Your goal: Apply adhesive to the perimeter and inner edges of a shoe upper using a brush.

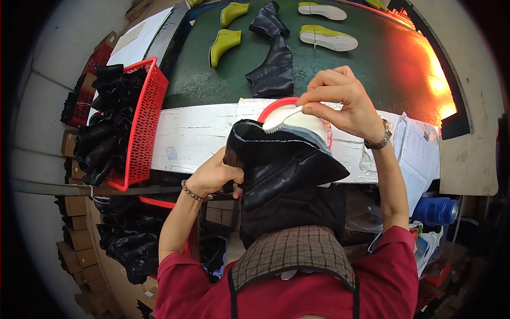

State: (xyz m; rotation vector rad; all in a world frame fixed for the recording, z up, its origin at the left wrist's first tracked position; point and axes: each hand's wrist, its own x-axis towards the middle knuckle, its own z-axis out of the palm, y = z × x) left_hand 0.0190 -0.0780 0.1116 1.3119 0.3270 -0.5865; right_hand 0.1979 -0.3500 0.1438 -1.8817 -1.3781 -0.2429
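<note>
My left hand (215, 173) is closed on the side of a black leather boot upper (287, 167), which it holds tilted over the front edge of the white bench. A pale line runs along the boot upper's open edge. Pinched between the fingers of my right hand (340, 98) is a white brush (277, 121) like a toothbrush. Its bristles are at that edge, and I cannot tell if they press on it. Just behind stands a red-rimmed bowl (267, 108) holding a white substance, partly hidden by the boot upper and my right hand.
A green conveyor belt (212, 87) beyond the white bench (194, 127) carries black boot uppers (273, 64), lime-yellow heeled pieces (224, 47) and white-soled ones (328, 39). Its right end glows orange. On the left, a red basket (143, 117) holds black boots. Papers (417, 157) and a blue jug (434, 211) are at right.
</note>
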